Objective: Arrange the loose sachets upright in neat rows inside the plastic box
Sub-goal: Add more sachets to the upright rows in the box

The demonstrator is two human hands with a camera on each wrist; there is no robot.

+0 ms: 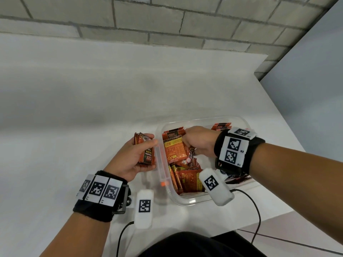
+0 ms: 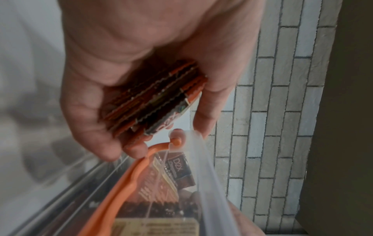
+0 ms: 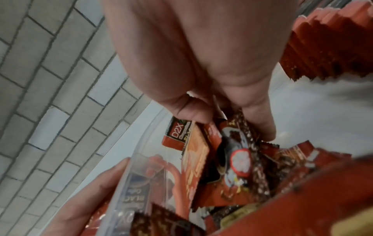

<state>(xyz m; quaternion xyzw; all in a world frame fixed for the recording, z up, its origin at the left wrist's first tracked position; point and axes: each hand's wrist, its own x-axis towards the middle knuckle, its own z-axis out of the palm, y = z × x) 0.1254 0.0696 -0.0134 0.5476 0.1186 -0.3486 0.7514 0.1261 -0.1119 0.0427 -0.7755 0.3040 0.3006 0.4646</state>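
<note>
The plastic box (image 1: 187,200) sits on the white table (image 1: 74,108), at about 5 o'clock in the head view. It holds lots of orange and brown loose sachets (image 1: 185,175). Some stand up in a row at the 6 o'clock end. Others lie in a messy heap in the middle.

The left hand (image 1: 130,160) is just outside the box, at its 9 o'clock side. Its fingers curl around a small stack of sachets (image 2: 155,102) and squeeze them together.

The right hand (image 1: 199,141) is down inside the box. Its finger and thumb pinch a sachet from the heap (image 3: 232,143).

Things could go wrong here. The stack in the left hand is slippery and could fan out and drop. The right hand could also bump the standing row and knock it flat. The orange clip (image 1: 163,183) on the box edge could get in the way too.
</note>
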